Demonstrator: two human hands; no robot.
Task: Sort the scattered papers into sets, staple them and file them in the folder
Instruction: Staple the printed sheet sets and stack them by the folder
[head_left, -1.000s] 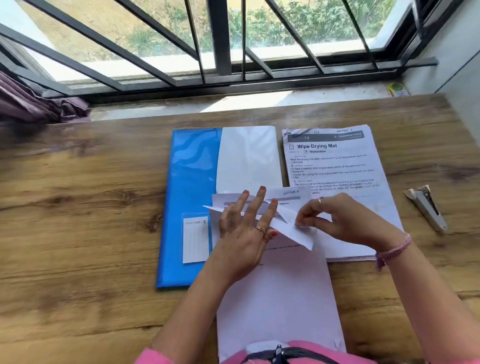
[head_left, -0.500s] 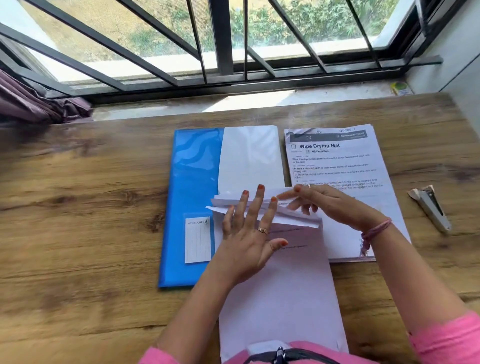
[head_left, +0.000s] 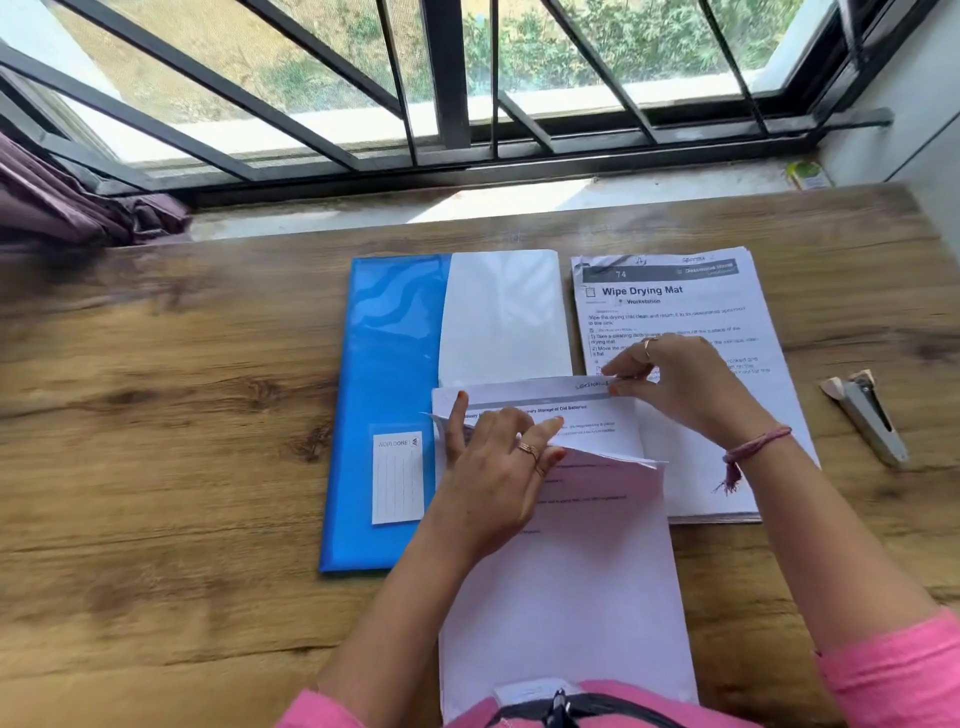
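Observation:
A set of white sheets (head_left: 561, 582) lies in front of me, its near end at my body and its far end over the blue folder (head_left: 384, 374). Several top corners of the set are lifted and fanned. My left hand (head_left: 493, 467) rests on the fanned pages, fingers spread between them. My right hand (head_left: 675, 389) pinches the top right corner of one sheet marked with handwriting. A second stack of papers (head_left: 675, 296), headed "Wipe Drying Mat", lies to the right of the folder. A small stapler (head_left: 865, 415) sits on the table farther right.
The wooden table (head_left: 182, 441) runs up to a window sill (head_left: 519, 200) with black bars behind it. Dark cloth (head_left: 67, 208) bunches at the far left. A small green and yellow item (head_left: 808, 174) lies on the sill at the right.
My right hand moved from the folded page corner up to the sheet's top right corner. The page that stood folded over has been laid flatter. My left hand stayed on the pages.

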